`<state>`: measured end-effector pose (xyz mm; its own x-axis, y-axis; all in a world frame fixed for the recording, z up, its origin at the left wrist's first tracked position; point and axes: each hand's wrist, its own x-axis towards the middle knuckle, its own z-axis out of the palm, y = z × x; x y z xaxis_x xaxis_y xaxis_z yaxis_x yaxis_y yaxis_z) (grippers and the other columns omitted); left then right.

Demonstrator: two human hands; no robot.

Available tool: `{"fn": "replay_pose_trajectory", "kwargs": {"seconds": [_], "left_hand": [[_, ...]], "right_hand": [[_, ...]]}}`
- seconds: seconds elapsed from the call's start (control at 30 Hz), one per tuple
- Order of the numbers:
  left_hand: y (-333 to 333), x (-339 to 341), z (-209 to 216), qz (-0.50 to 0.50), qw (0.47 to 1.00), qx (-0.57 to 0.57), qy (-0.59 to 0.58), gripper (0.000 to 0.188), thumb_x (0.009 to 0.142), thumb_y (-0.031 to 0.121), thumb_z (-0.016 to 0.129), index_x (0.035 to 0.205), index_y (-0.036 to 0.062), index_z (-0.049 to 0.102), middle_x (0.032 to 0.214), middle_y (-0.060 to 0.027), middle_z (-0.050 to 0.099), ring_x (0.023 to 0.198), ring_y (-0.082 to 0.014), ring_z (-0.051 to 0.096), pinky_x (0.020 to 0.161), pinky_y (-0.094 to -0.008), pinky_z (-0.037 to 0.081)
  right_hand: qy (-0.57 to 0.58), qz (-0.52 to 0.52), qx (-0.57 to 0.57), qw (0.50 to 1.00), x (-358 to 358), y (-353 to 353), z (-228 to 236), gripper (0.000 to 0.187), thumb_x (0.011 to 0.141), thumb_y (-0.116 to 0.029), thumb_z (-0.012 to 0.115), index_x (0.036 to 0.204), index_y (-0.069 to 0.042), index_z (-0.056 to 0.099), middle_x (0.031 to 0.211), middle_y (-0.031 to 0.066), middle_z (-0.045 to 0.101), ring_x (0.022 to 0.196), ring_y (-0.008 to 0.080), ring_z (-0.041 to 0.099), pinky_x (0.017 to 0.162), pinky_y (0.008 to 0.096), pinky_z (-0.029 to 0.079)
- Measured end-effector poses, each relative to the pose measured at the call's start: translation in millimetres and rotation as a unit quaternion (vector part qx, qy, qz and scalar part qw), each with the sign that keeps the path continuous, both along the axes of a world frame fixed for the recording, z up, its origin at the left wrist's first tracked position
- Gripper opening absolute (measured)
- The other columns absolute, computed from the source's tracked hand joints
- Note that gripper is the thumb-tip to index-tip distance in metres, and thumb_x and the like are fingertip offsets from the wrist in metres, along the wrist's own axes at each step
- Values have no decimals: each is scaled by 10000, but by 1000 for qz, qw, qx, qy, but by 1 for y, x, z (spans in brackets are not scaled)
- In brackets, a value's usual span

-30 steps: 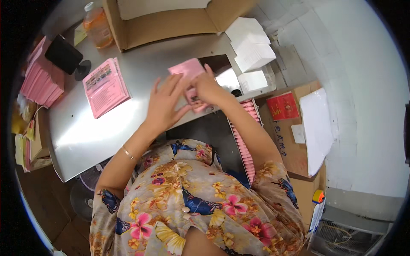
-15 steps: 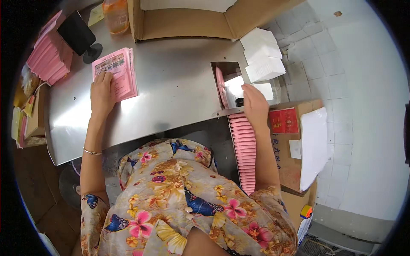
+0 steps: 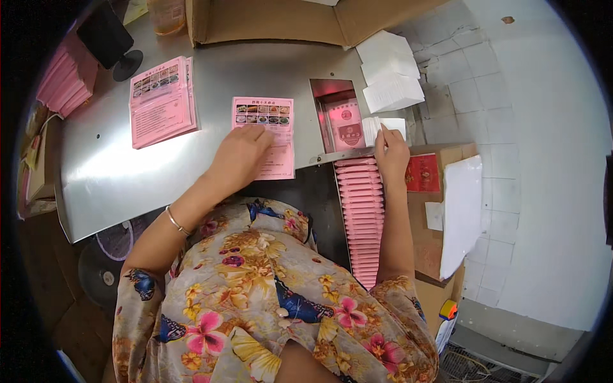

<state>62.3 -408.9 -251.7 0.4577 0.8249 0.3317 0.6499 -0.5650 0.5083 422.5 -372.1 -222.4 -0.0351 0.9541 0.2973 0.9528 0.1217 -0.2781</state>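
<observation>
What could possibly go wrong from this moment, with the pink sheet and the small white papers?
The pink sheet under the left hand reaches the front edge of the metal table, so it might slip off if let go. The right hand is at thin white papers lying close together, so it could take more than one.

Smooth, shiny metal worktop across the left
Pink paper sheet at centre; matt brown cardboard box at upper centre
</observation>
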Motion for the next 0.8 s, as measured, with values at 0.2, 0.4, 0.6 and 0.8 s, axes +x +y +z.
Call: {"fn": "replay_pose_trajectory", "kwargs": {"seconds": [0.2, 0.4, 0.6, 0.8], "left_hand": [[-9, -33, -7, 46, 990, 101, 88, 386, 857, 95, 633, 1233, 21, 586, 1374, -166, 542, 1284, -342, 507, 1068, -510, 394], [-5, -25, -7, 28, 990, 82, 110, 494, 901, 213, 639, 1340, 9, 538, 1452, -160, 473, 1356, -349, 423, 1114, -562, 308], [9, 6, -9, -1, 995, 75, 62, 588, 839, 237, 699, 1358, 19, 529, 1426, -160, 488, 1307, -351, 452, 1078, -534, 336], [12, 29, 0, 17, 996, 82, 37, 789, 767, 278, 765, 1466, 96, 448, 1438, -154, 476, 1332, -347, 437, 1080, -534, 329]], "right_hand": [[-102, 73, 125, 984, 18, 10, -14, 329, 943, -128, 602, 1257, -49, 661, 1111, 181, 662, 986, 381, 622, 862, 447, 493], [-32, 93, 145, 985, 14, 8, 0, 434, 885, -1, 571, 1316, -30, 613, 1315, 154, 649, 1265, 364, 570, 1101, 454, 397], [-20, 353, 123, 927, -107, -34, -7, 325, 848, -104, 697, 1172, -78, 694, 1201, 107, 705, 1185, 263, 651, 1140, 564, 309], [-103, 256, -65, 959, -157, 26, -34, 316, 895, -176, 591, 1190, -97, 671, 1322, 138, 601, 1296, 302, 522, 1183, 595, 174]]}}
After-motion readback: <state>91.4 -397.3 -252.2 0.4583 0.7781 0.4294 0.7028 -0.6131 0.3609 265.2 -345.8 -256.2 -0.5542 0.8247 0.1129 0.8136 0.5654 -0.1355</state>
